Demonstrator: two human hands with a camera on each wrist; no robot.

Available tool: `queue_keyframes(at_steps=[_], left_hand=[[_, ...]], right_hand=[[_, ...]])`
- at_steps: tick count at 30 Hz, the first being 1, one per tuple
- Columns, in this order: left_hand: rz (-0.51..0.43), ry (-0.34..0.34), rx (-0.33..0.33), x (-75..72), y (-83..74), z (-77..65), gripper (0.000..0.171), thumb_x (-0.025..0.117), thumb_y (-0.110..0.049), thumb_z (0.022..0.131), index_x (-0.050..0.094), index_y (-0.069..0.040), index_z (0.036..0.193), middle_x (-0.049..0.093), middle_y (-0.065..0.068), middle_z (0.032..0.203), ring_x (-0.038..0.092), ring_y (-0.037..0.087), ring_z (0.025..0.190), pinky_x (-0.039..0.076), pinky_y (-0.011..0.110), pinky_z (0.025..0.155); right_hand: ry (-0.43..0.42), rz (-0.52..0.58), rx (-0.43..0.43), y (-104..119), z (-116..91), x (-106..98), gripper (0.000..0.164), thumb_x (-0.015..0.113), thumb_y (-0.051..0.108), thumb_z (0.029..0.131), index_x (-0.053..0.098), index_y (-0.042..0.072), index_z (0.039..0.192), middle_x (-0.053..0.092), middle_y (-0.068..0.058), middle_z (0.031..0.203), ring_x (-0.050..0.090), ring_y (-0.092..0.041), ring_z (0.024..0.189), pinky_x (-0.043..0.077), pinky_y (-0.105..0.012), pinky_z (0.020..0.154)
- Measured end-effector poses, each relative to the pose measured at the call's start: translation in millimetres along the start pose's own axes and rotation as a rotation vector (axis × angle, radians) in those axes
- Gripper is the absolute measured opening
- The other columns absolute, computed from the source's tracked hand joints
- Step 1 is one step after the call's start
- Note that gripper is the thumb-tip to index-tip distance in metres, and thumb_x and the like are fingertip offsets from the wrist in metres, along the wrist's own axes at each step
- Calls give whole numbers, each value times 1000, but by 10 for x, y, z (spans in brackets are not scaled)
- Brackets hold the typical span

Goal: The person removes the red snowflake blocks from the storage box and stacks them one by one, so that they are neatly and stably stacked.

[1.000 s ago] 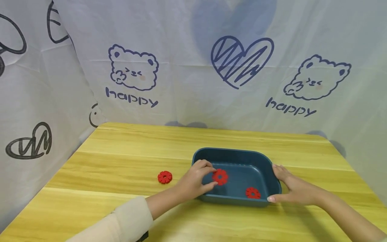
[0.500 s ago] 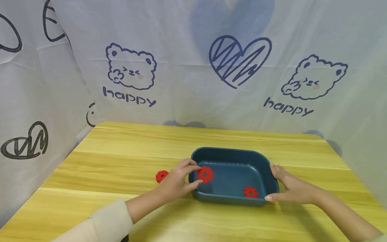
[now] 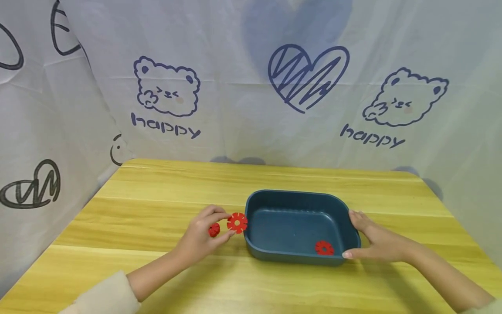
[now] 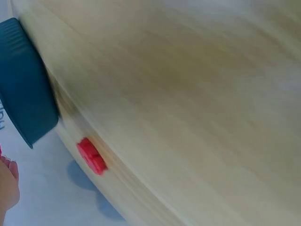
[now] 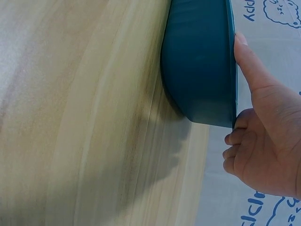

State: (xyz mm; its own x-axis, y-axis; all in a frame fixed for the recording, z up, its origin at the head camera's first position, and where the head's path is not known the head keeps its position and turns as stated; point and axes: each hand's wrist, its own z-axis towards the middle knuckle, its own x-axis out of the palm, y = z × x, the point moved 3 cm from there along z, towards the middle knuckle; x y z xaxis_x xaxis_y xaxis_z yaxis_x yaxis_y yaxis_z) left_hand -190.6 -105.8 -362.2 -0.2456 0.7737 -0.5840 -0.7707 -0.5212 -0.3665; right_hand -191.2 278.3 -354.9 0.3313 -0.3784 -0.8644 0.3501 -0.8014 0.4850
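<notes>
My left hand (image 3: pixel 200 233) pinches a red notched disc (image 3: pixel 237 223) between thumb and fingertips, just outside the left end of a dark blue plastic basin (image 3: pixel 290 257). Another red notched piece (image 3: pixel 214 230) lies on the table, partly hidden behind that hand; the left wrist view shows this red piece (image 4: pixel 92 156) to be fairly thick. Inside the basin, near its front right corner, rests one more red notched disc (image 3: pixel 324 247). At the right end my right hand (image 3: pixel 382 240) holds the basin's rim, with the thumb at the front corner and the fingers farther back.
The basin stands on a yellow wood-grain table (image 3: pixel 157 187). Behind it hangs a white cloth (image 3: pixel 235 52) printed with bears and hearts, and a similar cloth closes off the left side.
My left hand has carried the pinched red disc leftward, from above the basin's inside to just past its left rim. The right hand has kept its hold on the basin.
</notes>
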Motion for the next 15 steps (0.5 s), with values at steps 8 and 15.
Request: queue_keyframes(at_steps=[8, 15], left_hand=[[67, 5, -103, -112, 236, -173, 32, 81, -14, 69, 69, -3, 96, 62, 2, 95, 61, 15, 85, 54, 25, 68], [106, 33, -225, -202, 288, -257, 27, 80, -2, 67, 69, 4, 91, 63, 7, 90, 63, 21, 82, 55, 33, 68]], right_hand=[[-1, -1, 1, 0, 1, -10, 106, 71, 43, 77, 11, -15, 142, 9, -37, 147, 7, -57, 133, 15, -70, 101], [0, 5, 4, -10, 2, -4, 106, 72, 43, 77, 10, -15, 142, 9, -38, 147, 6, -57, 133, 14, -70, 101]])
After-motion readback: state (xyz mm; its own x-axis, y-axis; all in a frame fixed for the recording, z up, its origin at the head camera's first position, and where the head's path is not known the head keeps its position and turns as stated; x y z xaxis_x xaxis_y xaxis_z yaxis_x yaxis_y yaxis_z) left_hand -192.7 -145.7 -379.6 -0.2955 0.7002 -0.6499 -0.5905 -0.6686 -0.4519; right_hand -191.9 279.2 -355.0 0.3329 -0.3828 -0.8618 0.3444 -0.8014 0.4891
